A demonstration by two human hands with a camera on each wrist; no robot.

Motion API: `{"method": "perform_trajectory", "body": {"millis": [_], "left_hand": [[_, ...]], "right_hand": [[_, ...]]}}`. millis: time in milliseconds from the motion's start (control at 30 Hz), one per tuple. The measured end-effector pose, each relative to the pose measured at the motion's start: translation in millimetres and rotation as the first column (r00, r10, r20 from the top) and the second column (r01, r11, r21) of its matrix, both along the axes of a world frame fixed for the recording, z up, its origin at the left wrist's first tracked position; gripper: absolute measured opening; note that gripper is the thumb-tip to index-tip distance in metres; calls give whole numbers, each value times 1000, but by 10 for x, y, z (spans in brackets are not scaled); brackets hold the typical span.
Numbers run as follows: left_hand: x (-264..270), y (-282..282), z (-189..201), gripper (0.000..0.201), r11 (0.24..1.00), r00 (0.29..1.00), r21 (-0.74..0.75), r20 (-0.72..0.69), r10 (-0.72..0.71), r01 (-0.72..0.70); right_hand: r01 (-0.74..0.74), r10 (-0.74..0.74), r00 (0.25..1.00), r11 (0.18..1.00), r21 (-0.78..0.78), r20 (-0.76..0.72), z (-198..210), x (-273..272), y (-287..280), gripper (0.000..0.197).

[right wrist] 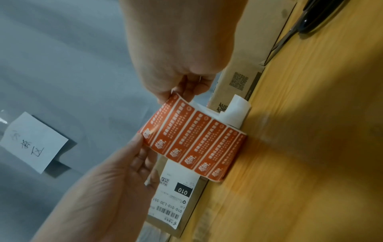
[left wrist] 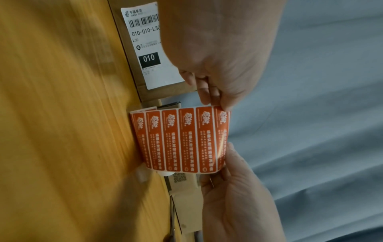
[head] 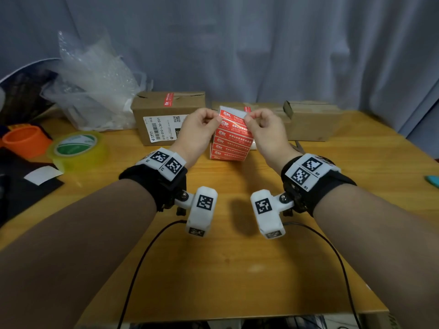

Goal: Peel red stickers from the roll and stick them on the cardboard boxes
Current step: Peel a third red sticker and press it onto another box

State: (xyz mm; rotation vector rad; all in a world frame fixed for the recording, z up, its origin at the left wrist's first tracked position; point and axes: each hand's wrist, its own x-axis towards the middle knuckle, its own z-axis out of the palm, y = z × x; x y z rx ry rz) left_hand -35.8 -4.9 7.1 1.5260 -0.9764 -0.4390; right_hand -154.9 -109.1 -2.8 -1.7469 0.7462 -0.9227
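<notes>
A strip of red stickers (head: pixel 231 136) on white backing rises from the wooden table (head: pixel 213 269) in front of the cardboard boxes. My left hand (head: pixel 217 118) pinches its upper left corner and my right hand (head: pixel 247 118) pinches the upper right corner. The left wrist view shows the sticker strip (left wrist: pixel 182 140) stretched between both hands. In the right wrist view, the right hand (right wrist: pixel 174 96) holds the top sticker's end on the sticker strip (right wrist: pixel 196 144). The left box (head: pixel 166 115) carries a red sticker (head: pixel 168 99) on top. A middle box (head: pixel 268 108) and a right box (head: pixel 311 119) stand behind.
Bubble wrap (head: pixel 95 86), a yellow tape roll (head: pixel 76 148) and an orange cup (head: pixel 26 141) sit at the left. Scissors (right wrist: pixel 311 19) lie by the right box. A white backing curl (right wrist: pixel 238 108) rests against the middle box. A grey curtain hangs behind.
</notes>
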Motion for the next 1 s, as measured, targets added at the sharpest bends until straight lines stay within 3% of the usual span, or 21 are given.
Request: {"method": "perform_trajectory", "body": {"millis": [167,267,400,500,667,1000], "left_hand": [[12,-9,3,22,1000,999,-10,40,9,-9],[18,-15,-16,17,1000,998,-8,55,-6,7],[18,-21,-47,8,999,997,-1,69,-45,45],[24,-33,-61,6,995,992,23,81,-96,94],[30,-63,-82,7,991,989,45,84,-126,122],[22,-122,-105,11,997,982,77,188,-1,-14]], "right_hand": [[147,-206,969,924,-353,-136,20,8,-19,20],[67,-169,974,849,-524,-148,85,-9,57,21],[-49,-150,968,670,-741,-199,88,2,103,24],[-54,-159,966,649,-759,-205,51,30,87,25],[-9,-166,970,700,-714,-175,11,66,62,24],[8,-165,972,730,-683,-166,-38,91,35,24]]}}
